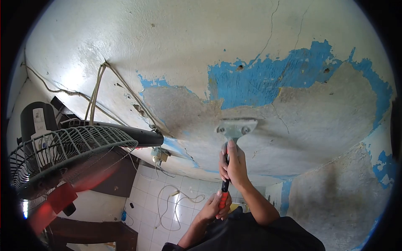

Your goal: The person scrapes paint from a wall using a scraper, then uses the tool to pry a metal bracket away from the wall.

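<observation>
A long-handled wall scraper (234, 126) with a wide grey metal head rests its blade against, or very close to, the wall (197, 113). My right hand (235, 165) wraps the black and red handle just below the head, thumb pointing along it toward the blade. Lower down, my left hand (215, 206) closes around the red and black grip at the handle's end. Above the blade lies a patch of blue paint (251, 85) with ragged edges. Bare grey plaster surrounds the head, and whitish paint covers the wall higher up.
A fan (75, 154) with a wire guard and red blades stands close on the left. Cables (97, 90) hang along the wall behind it. A light cord (167, 205) lies looped on the white tiled floor (146, 201). Dark brown furniture (96, 232) sits at lower left.
</observation>
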`<act>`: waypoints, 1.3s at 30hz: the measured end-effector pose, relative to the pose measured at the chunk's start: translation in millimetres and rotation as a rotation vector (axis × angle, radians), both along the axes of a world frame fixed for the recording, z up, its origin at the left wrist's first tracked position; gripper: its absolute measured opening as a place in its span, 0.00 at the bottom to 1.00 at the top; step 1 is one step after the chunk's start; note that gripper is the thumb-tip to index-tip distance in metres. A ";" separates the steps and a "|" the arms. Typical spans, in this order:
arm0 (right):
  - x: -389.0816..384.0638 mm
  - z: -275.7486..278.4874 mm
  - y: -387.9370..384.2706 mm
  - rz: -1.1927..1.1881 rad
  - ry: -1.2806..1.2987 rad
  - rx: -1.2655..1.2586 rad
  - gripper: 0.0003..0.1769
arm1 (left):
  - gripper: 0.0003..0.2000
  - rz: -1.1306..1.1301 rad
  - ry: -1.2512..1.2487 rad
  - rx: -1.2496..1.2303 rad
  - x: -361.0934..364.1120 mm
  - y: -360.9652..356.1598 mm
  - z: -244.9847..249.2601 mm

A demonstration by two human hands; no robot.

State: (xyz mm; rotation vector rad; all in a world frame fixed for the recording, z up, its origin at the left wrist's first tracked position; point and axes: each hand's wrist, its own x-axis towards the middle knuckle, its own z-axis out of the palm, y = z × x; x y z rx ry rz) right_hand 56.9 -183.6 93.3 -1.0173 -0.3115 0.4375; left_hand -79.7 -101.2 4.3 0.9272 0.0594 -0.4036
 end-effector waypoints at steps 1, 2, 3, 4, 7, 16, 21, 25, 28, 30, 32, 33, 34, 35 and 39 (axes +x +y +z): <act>-1.1 -0.4 -0.8 0.005 -0.002 0.005 0.24 | 0.28 0.006 -0.007 0.015 1.2 0.7 -0.3; 0.4 0.5 -0.5 0.011 -0.013 0.012 0.24 | 0.28 0.010 0.002 0.005 1.3 -0.2 -1.1; 2.9 2.0 0.1 0.017 -0.028 0.022 0.24 | 0.28 0.014 0.007 -0.003 1.3 -2.1 -2.6; 1.8 -2.2 0.2 0.019 -0.007 0.002 0.24 | 0.29 0.016 0.008 -0.012 2.1 -2.8 -3.9; -1.5 -16.1 1.0 0.019 0.029 -0.021 0.24 | 0.29 0.016 0.040 -0.044 -3.6 -4.9 -5.9; 3.1 -10.8 10.0 0.019 -0.017 0.006 0.22 | 0.28 0.025 -0.020 -0.023 3.2 7.5 -8.4; 3.6 10.1 13.8 0.018 -0.042 0.060 0.21 | 0.28 0.013 -0.026 -0.001 5.5 15.2 11.5; 1.4 6.6 14.8 0.005 -0.016 0.037 0.22 | 0.28 0.004 -0.030 0.000 4.2 18.2 9.9; -2.0 -8.6 17.0 -0.013 0.001 0.009 0.23 | 0.28 0.003 0.022 -0.021 -2.8 17.9 -0.7; -1.1 -7.0 20.1 -0.016 -0.026 0.024 0.23 | 0.28 -0.001 -0.007 0.004 -1.9 22.4 -0.7; 3.3 6.8 21.8 -0.007 -0.033 0.027 0.24 | 0.28 0.020 -0.011 0.025 6.2 24.9 9.9; 4.1 14.9 21.9 -0.017 -0.058 0.020 0.24 | 0.28 0.007 -0.027 -0.020 11.0 25.7 11.1; 4.6 19.3 21.8 -0.031 -0.086 0.014 0.24 | 0.28 -0.010 -0.046 -0.063 14.3 25.9 11.3; 3.2 10.5 21.4 -0.030 -0.070 0.013 0.23 | 0.28 0.036 -0.050 0.008 9.1 22.9 5.0; -0.9 -9.3 20.3 -0.024 -0.016 -0.007 0.22 | 0.29 0.015 -0.001 -0.022 0.2 18.1 -0.1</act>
